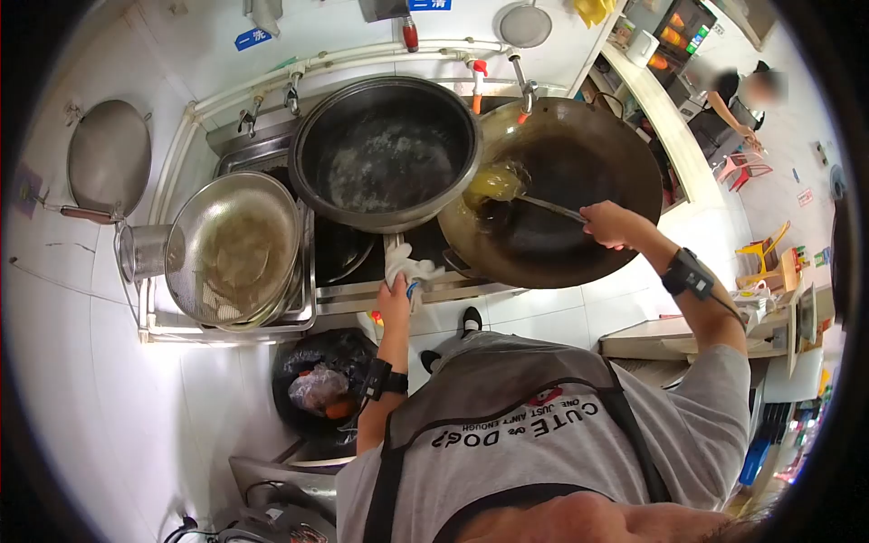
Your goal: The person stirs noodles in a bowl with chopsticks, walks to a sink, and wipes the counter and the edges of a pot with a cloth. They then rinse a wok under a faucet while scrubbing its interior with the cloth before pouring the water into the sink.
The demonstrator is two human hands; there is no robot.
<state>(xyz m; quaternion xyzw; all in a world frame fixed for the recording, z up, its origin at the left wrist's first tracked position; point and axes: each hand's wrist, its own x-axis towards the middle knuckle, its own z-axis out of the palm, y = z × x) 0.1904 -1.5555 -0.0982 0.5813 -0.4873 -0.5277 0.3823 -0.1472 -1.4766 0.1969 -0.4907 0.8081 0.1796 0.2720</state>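
My left hand (395, 306) is closed around a crumpled white cloth (409, 268) at the short handle (392, 241) of a big dark pot (389, 149). Whitish residue marks the inside of this pot, and its right side overlaps the edge of a wide wok (579, 181). Over the wok, my right hand (611, 224) grips the long thin handle of a ladle (554, 207). At its far end a glossy, translucent yellow mass (496, 184) covers the head, near the left side of the wok.
A large metal strainer (235, 249) rests on the left counter, with a small strainer basket (149, 252) beside it. Taps (528, 95) line the wall behind. Below stands a black-lined bin (312, 376) with rubbish. Another person (738, 100) is at far right, near a red stool (744, 168).
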